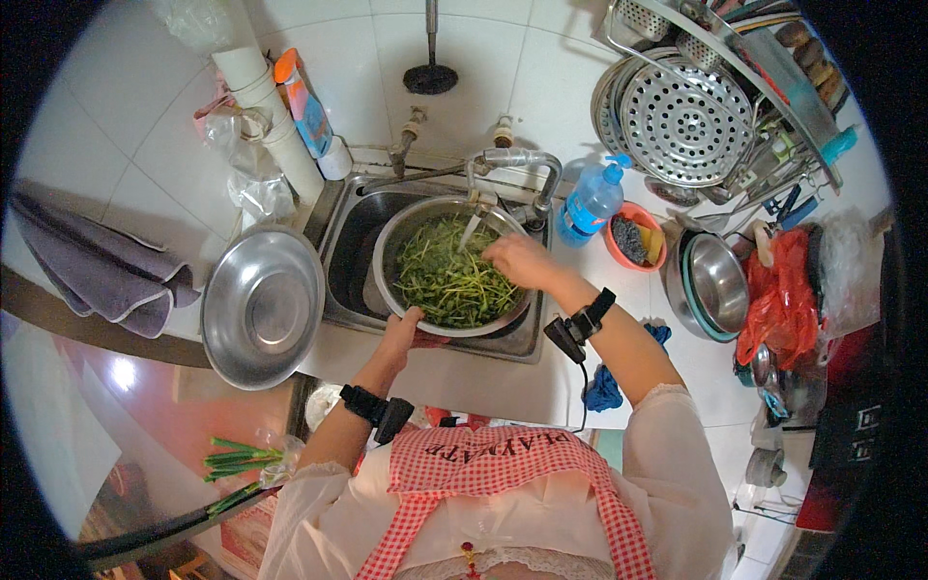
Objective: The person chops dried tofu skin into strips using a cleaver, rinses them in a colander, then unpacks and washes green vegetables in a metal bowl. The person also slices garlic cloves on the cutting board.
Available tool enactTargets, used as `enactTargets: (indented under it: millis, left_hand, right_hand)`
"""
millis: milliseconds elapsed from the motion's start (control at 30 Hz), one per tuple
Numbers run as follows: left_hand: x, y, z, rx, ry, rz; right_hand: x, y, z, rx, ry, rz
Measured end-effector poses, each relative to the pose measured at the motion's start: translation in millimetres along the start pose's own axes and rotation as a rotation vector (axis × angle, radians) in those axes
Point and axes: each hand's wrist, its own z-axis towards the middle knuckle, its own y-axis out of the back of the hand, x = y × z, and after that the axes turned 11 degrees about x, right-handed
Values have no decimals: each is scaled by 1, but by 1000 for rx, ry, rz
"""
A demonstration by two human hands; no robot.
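Observation:
A stainless steel basin [383,270] full of leafy green vegetables [460,279] rests in the metal sink [533,346]. Water runs from the faucet [475,214] onto the greens. My left hand [403,330] grips the basin's near-left rim, thumb on the edge and the fingers hidden beneath. Over the right side of the basin is my right hand [520,259], its fingers bent near the greens and the rim. Whether those fingertips hold any stems, I cannot make out.
An empty metal basin [262,308] leans left of the sink. To the right stand a blue pump bottle [591,203], an orange bowl [629,265] with scrubbers and nested bowls [714,279]. Blue cloths [603,390] lie on the counter. A steamer plate [687,123] is racked behind.

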Motion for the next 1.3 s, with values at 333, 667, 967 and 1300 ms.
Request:
enactTargets:
  millis: [333,667,967,1300]
  left_hand:
    - [11,10,2,-62,-6,49]
    - [4,5,-7,-88,-73,26]
    - [7,13,-8,-47,-113,112]
    - [14,1,-13,87,-161,155]
  right_hand:
    - [-58,6,34,-73,-95,-207]
    - [-78,-19,79,343,-230,-639]
    - [-84,-11,75,207,-257,-254]
    - [5,-7,-34,74,-162,252]
